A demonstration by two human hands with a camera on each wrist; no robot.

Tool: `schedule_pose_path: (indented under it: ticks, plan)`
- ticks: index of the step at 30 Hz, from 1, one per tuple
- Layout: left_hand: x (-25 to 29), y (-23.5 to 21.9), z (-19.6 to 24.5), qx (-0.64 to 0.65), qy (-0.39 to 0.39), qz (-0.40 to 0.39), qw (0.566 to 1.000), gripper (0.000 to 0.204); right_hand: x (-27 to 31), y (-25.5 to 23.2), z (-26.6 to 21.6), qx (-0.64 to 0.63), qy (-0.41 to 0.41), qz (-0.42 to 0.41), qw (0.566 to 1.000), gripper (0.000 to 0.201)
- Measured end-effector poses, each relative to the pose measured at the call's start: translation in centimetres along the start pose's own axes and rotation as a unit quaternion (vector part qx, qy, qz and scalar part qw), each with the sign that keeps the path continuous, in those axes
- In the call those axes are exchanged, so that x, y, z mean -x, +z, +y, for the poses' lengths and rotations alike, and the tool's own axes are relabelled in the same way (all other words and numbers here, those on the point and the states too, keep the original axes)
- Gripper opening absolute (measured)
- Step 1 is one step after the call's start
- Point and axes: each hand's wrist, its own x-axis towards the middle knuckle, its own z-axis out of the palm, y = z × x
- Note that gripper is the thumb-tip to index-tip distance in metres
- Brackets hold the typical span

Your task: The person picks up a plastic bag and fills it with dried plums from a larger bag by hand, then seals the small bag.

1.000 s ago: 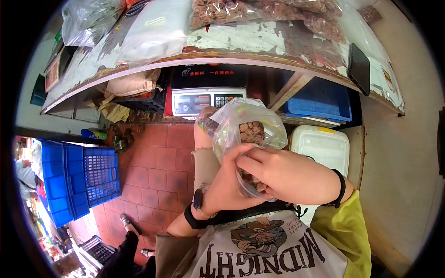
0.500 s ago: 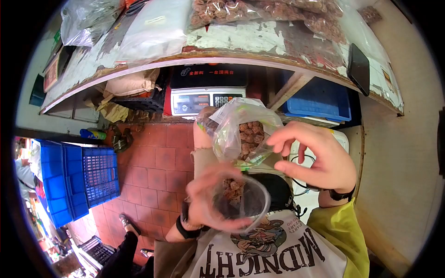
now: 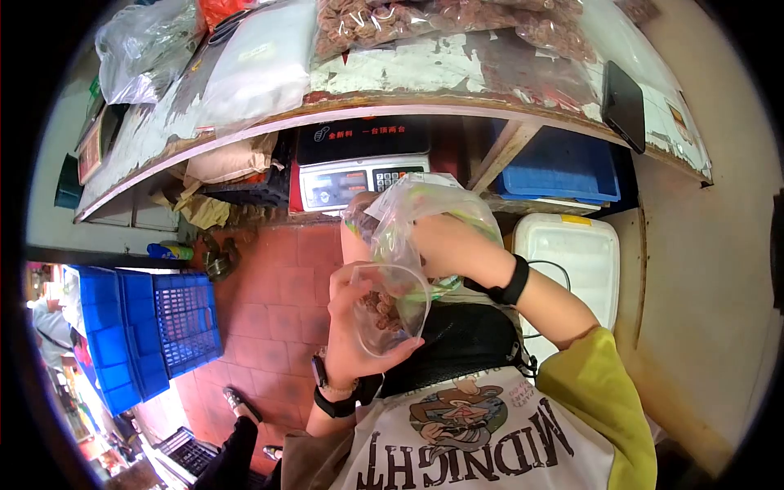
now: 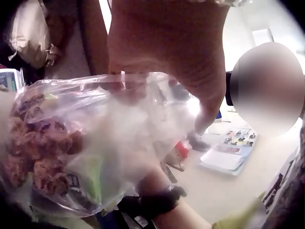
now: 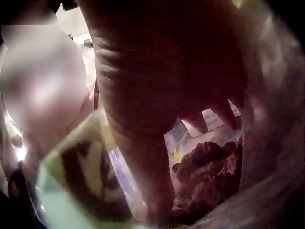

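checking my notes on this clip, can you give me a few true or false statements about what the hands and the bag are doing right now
1. The right hand is reaching inside the clear plastic bag. True.
2. The left hand holds a clear plastic cup with brown pieces in it. True.
3. The cup is standing on the weighing scale. False: the left hand holds it up in front of the person's body, while the scale sits under the table.
4. The bag is empty. False: both wrist views show brown dried pieces inside it.
5. A dark phone lies on the table top to the right. True.
6. The blue crates are stacked on the table. False: they are on the floor to the left.
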Motion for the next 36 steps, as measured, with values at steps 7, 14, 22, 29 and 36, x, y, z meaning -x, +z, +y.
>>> schedule_pose_path:
  ticks: [7, 14, 22, 29, 36]
  plan:
    - [0.1, -0.1, 0.4, -0.065, -0.049, -0.010, 0.997, 0.081, -5.9, 8.4, 2.1, 0.070, -0.107, 0.101, 0.987, 0.042]
    - [0.0, 0.2, 0.5, -0.078, -0.067, -0.008, 0.995, 0.074, -6.3, 8.3, 1.4, -0.017, -0.036, 0.146, 0.988, 0.035]
    - [-0.2, 0.5, 0.6, -0.098, -0.066, -0.031, 0.993, 0.071, -6.0, 4.8, -0.2, 0.013, -0.044, 0.121, 0.992, 0.036]
    - [0.1, -0.1, 0.7, -0.101, -0.072, -0.029, 0.992, 0.072, -4.2, 6.6, 1.3, 0.190, -0.047, 0.115, 0.974, 0.041]
    - [0.2, -0.4, 0.3, -0.109, -0.057, -0.030, 0.992, 0.076, -2.4, 3.8, 0.2, 0.080, -0.073, 0.134, 0.985, 0.047]
